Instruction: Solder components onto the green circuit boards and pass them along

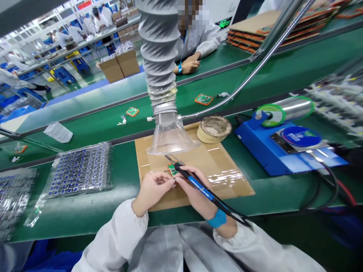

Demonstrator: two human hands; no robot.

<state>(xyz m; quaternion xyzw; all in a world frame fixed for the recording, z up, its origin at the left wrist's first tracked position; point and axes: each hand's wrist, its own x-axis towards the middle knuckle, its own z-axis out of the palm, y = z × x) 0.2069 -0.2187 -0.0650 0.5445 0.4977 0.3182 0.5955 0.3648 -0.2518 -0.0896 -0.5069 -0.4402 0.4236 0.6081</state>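
A small green circuit board (172,169) lies on the tan work mat, below the clear hood. My left hand (154,189) is closed in a pinch at the board's near edge; whatever sits between its fingertips is too small to make out. My right hand (197,192), with a blue wrist strap, grips a blue and black soldering iron (200,186). The iron's black front end is over the board's right side, and thin metal prongs show just beyond it. My right thumb and left fingertips come close together beside the board.
A clear fume hood (170,136) hangs just above my hands. Behind it stands a round pot (214,129). At right is a blue soldering station (263,147) with a solder reel. Clear component trays (79,170) lie left. A co-worker's hands (190,64) rest across the green conveyor.
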